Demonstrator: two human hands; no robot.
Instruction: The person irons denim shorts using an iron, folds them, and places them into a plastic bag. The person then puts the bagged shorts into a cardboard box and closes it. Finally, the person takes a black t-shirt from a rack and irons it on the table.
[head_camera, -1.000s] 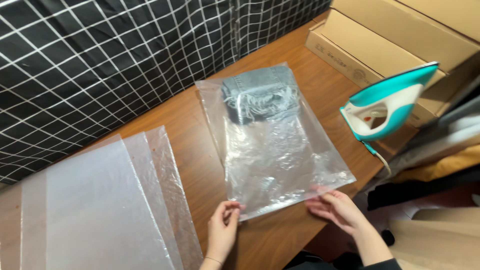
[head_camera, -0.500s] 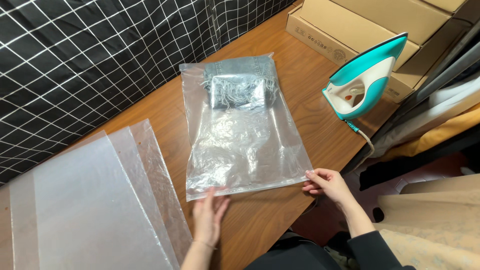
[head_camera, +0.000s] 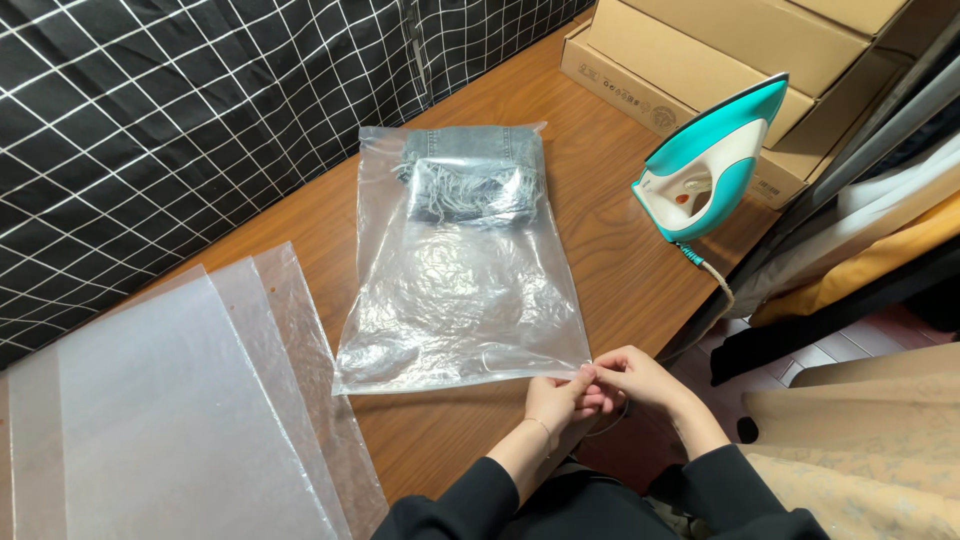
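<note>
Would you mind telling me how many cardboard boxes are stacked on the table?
3 visible: a bottom box at the table's far right corner, a middle box on it, and a top box; more may continue out of frame.

Clear, crinkled rectangular plastic bag (head_camera: 462, 300), lying flat on a brown wooden tabletop (head_camera: 620, 250), long axis running away from the viewer; folded grey-blue denim garment with frayed fringe (head_camera: 470, 178) inside at the far end; near end empty, its right corner pinched

Wooden table (head_camera: 620, 250), black white-grid cloth (head_camera: 150, 130) behind, cardboard boxes (head_camera: 720, 60) stacked, hanging clothes (head_camera: 880, 240) right
</note>
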